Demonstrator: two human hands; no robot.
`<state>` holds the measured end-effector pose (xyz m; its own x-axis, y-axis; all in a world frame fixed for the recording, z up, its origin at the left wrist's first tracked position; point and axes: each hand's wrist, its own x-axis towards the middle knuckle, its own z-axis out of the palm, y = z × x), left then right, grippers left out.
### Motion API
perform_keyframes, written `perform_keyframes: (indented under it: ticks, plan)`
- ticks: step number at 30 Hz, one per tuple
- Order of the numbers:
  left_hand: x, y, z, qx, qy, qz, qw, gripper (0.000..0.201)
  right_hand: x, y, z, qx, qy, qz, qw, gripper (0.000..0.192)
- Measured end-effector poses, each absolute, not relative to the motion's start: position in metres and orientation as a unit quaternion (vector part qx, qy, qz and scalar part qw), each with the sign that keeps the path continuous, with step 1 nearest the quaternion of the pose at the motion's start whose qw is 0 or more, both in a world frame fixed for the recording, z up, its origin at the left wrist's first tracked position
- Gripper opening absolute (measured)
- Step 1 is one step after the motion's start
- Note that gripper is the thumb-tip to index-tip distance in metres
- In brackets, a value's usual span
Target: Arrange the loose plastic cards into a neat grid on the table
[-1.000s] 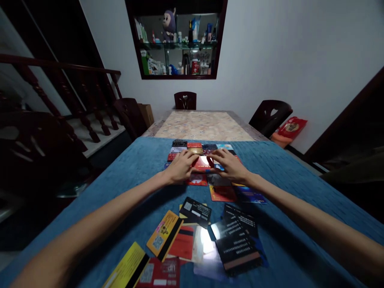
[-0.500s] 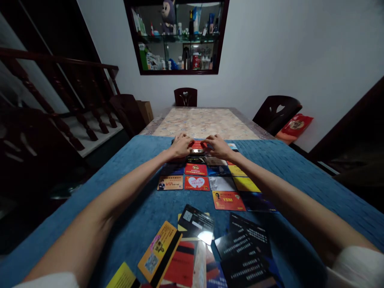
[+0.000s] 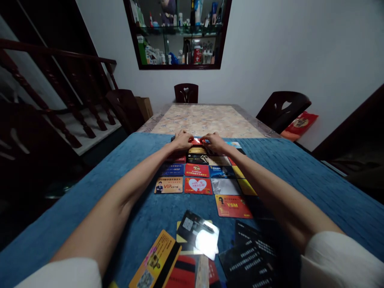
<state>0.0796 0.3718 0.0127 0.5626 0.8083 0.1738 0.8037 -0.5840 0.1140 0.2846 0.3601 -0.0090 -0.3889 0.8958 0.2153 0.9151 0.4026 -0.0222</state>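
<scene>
Head cam: L hand (image 3: 182,141) & R hand (image 3: 215,143) at opp. ends of red card (image 3: 196,141), far row on bench (image 3: 198,120); can't tell if either grip's holding. Several rows of cards (image 3: 196,170) laid; loose cards (image 3: 192,228) nearer, in no row.

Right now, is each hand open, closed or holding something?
Left hand: curled at the left end of a red card; whether it grips cannot be told.
Right hand: curled by that card's right end; grip cannot be told either.
</scene>
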Motion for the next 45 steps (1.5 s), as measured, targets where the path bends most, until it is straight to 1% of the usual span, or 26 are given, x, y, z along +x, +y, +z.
perform_keyframes:
  ticks: [7,25,36,42,45]
  plan:
    - [0.081,0.378,0.01,0.884,0.458,0.096,0.01,0.031,0.285,0.37,-0.015,-0.548,-0.831,-0.043,0.082,0.037]
    - [0.082,0.383,0.005,0.896,0.439,0.063,-0.016,0.03,0.279,0.373,-0.013,-0.557,-0.828,-0.04,0.057,0.039]
    - [0.082,0.384,0.004,0.898,0.433,0.073,-0.012,0.033,0.277,0.371,-0.014,-0.556,-0.828,-0.045,0.064,0.04]
    - [0.082,0.383,0.003,0.901,0.426,0.082,-0.01,0.03,0.28,0.372,-0.017,-0.556,-0.827,-0.046,0.074,0.041]
    - [0.079,0.383,0.003,0.899,0.427,0.095,-0.012,0.034,0.283,0.372,-0.018,-0.558,-0.825,-0.046,0.083,0.04]
